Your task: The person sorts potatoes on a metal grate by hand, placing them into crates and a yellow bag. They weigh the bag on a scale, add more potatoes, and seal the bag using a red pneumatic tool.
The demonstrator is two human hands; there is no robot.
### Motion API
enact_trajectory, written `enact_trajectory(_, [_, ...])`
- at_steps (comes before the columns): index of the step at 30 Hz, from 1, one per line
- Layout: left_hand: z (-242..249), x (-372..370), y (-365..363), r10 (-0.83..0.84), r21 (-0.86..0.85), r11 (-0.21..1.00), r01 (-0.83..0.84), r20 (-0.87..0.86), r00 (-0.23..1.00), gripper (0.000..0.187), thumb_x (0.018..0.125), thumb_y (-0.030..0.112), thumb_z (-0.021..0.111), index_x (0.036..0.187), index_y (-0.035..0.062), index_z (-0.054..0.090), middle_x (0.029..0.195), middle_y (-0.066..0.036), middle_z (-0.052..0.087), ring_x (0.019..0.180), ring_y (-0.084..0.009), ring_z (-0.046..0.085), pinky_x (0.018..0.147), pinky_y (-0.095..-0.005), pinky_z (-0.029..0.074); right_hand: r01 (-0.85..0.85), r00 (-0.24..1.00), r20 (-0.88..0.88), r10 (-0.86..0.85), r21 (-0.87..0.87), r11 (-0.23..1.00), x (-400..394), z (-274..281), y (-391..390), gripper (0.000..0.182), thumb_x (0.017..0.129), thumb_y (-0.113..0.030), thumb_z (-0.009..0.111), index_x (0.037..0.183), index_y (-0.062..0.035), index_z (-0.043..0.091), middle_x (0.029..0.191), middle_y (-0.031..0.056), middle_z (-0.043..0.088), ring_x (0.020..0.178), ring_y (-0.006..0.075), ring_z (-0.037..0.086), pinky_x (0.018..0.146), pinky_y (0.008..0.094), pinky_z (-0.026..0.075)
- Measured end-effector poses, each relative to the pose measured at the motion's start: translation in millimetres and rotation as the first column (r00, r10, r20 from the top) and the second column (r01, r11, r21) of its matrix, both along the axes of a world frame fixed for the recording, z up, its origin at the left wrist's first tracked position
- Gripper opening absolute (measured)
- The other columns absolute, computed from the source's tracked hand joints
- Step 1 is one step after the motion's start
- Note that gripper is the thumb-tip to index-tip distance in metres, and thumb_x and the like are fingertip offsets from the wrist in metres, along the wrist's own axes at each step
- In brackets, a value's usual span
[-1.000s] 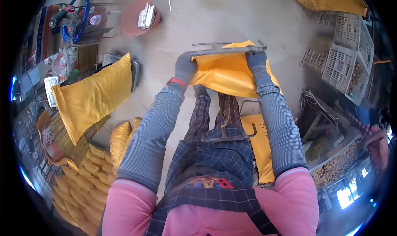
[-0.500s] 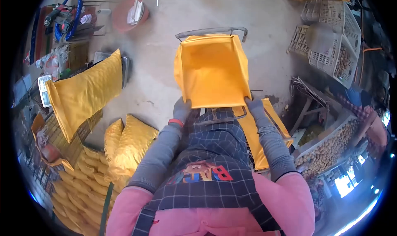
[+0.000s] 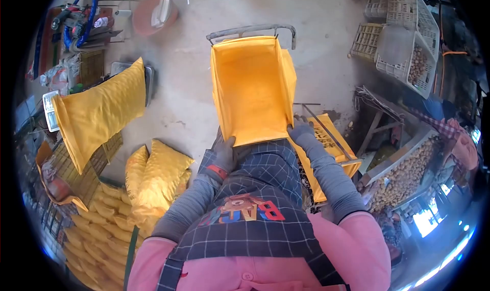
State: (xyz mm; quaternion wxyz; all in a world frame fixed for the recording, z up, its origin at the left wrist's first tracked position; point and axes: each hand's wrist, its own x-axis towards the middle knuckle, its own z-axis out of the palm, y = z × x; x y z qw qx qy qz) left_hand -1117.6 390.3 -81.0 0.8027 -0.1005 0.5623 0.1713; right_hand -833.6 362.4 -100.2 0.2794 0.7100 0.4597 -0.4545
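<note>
A yellow woven sack [image 3: 250, 89] hangs with its mouth spread wide, its far rim caught on a dark metal bag stand [image 3: 251, 29]. My left hand [image 3: 223, 152], in a dark grey glove, is closed on the near left corner of the mouth. On the near right corner, my gloved right hand [image 3: 302, 131] grips the rim too. The sack's inside shows only yellow fabric. Beside my right forearm lies a flat yellow sack [image 3: 321, 138] with dark printing, under a metal bar.
A filled yellow sack [image 3: 104, 112] rests on a scale at left, with more filled sacks [image 3: 163, 176] below it. A red tub [image 3: 150, 28] stands behind. On the right are plastic crates [image 3: 408, 41] and a trough of small round produce [image 3: 403, 178], with another person beside it.
The near rim of the sack has come toward my body, and its mouth looks longer and narrower. Both hands keep hold of the corners. The near bar of the stand is now hidden.
</note>
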Motion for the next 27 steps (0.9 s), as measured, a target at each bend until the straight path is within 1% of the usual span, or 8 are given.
enact_trajectory(3, [-20, -4, -20, -0.007, -0.04, 0.999, 0.002, -0.114, 0.993, 0.037, 0.099, 0.026, 0.045, 0.128, 0.0036, 0.049, 0.124, -0.018, 0.059, 0.105, -0.0294, 0.064, 0.086, -0.0393, 0.056, -0.113, 0.993, 0.014, 0.116, -0.126, 0.986, 4, -9, 12, 0.053, 0.095, -0.04, 0.043, 0.142, -0.0156, 0.043, 0.153, 0.0068, 0.034, 0.145, 0.0268, 0.023, 0.113, 0.0578, 0.019])
enact_trajectory(5, [-93, -32, -75, -0.465, 0.469, 0.33, 0.82, -0.675, 0.573, 0.037, 0.098, 0.025, 0.048, 0.126, 0.002, 0.051, 0.119, -0.015, 0.062, 0.1, -0.0275, 0.065, 0.084, -0.0366, 0.056, -0.126, 0.992, 0.004, 0.129, -0.194, 0.973, 6, -11, 39, 0.054, 0.095, -0.041, 0.042, 0.143, -0.0156, 0.042, 0.154, 0.006, 0.032, 0.146, 0.0268, 0.022, 0.114, 0.0582, 0.017])
enact_trajectory(6, [-64, -4, -38, -0.186, 0.186, 0.944, 0.271, -0.377, 0.907, 0.034, 0.096, 0.023, 0.051, 0.122, 0.0006, 0.054, 0.115, -0.014, 0.064, 0.094, -0.0252, 0.066, 0.081, -0.0336, 0.055, -0.142, 0.99, -0.014, 0.143, -0.25, 0.958, 7, -16, 51, 0.056, 0.096, -0.042, 0.042, 0.144, -0.0157, 0.04, 0.155, 0.0053, 0.031, 0.146, 0.0268, 0.02, 0.114, 0.0586, 0.015])
enact_trajectory(11, [-104, -18, -7, -0.417, 0.135, 0.852, 0.505, -0.407, 0.812, 0.038, 0.095, 0.022, 0.056, 0.125, -0.0022, 0.054, 0.115, -0.013, 0.065, 0.097, -0.0251, 0.064, 0.084, -0.0332, 0.052, -0.445, 0.895, -0.041, 0.443, -0.129, 0.886, 7, -31, 90, 0.063, 0.093, -0.049, 0.047, 0.143, -0.0127, 0.042, 0.154, 0.0095, 0.031, 0.145, 0.0271, 0.022, 0.115, 0.0588, 0.013])
enact_trajectory(15, [-73, -26, 18, -0.545, 0.238, 0.766, 0.598, -0.252, 0.799, 0.05, 0.094, 0.032, 0.058, 0.128, -0.005, 0.051, 0.117, -0.018, 0.062, 0.104, -0.0248, 0.06, 0.089, -0.0341, 0.047, 0.012, 0.992, -0.127, -0.024, -0.094, 0.996, 52, -4, 104, 0.074, 0.089, -0.061, 0.051, 0.142, -0.0101, 0.044, 0.142, 0.0155, 0.047, 0.135, 0.0334, 0.04, 0.11, 0.0492, 0.03])
enact_trajectory(17, [-43, -29, 28, -0.632, 0.297, 0.702, 0.647, -0.161, 0.758, 0.057, 0.093, 0.037, 0.058, 0.129, -0.0064, 0.05, 0.118, -0.02, 0.061, 0.108, -0.0247, 0.058, 0.092, -0.0346, 0.045, 0.738, 0.659, -0.466, -0.59, 0.553, 0.387, 74, -11, 92, 0.065, 0.088, -0.056, 0.057, 0.133, -0.0088, 0.054, 0.126, 0.0167, 0.06, 0.12, 0.0343, 0.055, 0.101, 0.0414, 0.042])
enact_trajectory(23, [-89, -105, 50, -0.701, 0.573, 0.356, 0.738, -0.358, 0.617, 0.059, 0.095, 0.039, 0.06, 0.137, 0.0006, 0.047, 0.114, -0.011, 0.066, 0.098, -0.0185, 0.063, 0.088, -0.0291, 0.048, 0.263, 0.953, -0.261, -0.154, 0.462, 0.847, -42, 84, 29, 0.029, 0.085, -0.032, 0.064, 0.105, -0.0112, 0.069, 0.1, 0.0142, 0.069, 0.097, 0.0321, 0.066, 0.088, 0.045, 0.05])
enact_trajectory(27, [-40, -223, 111, -0.451, 0.44, 0.684, 0.582, -0.373, 0.811, 0.049, 0.095, 0.038, 0.058, 0.134, 0.0101, 0.051, 0.112, -0.01, 0.065, 0.091, -0.0161, 0.062, 0.079, -0.0309, 0.05, -0.179, 0.983, 0.114, 0.145, 0.393, 0.902, -145, 55, 1, 0.018, 0.077, -0.016, 0.067, 0.094, -0.0118, 0.071, 0.105, 0.0111, 0.064, 0.088, 0.0309, 0.068, 0.083, 0.0386, 0.052])
